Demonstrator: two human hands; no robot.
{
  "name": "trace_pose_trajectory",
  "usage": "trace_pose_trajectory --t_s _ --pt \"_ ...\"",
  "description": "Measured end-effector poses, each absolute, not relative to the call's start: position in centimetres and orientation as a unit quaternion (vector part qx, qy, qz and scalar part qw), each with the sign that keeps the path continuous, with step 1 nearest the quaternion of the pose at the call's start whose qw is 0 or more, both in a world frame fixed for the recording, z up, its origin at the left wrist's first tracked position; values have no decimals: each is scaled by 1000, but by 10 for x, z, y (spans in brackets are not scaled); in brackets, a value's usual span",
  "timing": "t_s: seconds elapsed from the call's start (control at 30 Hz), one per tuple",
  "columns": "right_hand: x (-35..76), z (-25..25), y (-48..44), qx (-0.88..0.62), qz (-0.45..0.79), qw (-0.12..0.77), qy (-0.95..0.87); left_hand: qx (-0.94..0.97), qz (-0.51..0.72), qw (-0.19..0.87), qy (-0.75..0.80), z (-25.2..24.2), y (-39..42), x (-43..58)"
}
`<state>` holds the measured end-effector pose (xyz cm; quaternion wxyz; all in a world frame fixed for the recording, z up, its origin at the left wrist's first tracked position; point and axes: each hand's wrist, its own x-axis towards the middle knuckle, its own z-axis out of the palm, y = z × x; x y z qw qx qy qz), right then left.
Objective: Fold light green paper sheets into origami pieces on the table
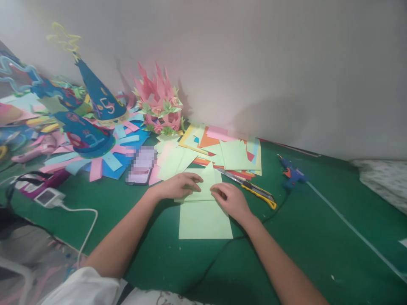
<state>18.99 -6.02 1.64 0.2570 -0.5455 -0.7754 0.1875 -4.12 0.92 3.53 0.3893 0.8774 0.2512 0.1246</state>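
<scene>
A pale green sheet (206, 222) lies flat on the green surface (152, 262). A second sheet (206, 186), pale green too, overlaps its far end.

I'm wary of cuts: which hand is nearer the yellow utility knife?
Right. The right hand is close by the knife, on its near side; the left hand is farther off, to its left.

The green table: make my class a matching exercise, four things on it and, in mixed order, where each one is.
Things
1. Pink crown
2. Pale green paper
3. Yellow-handled knife
4. Blue glue gun

Places
A. Farthest right of the four
B. Under the fingers of the left hand and right hand
C. Just right of the right hand
D. Nearest the wall

Pairs: 1-D, 2-B, 3-C, 4-A
</scene>
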Motion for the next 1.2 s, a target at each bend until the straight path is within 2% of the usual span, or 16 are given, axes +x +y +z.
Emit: trace_pose_trajectory --t_s 0.8,1.2 --pt "194 10 -60 -504 153 288 -799 906 125 334 230 32 8 -42" --pt "210 16 -66 -352 183 267 -878 903 137 337 230 32 7 -41"
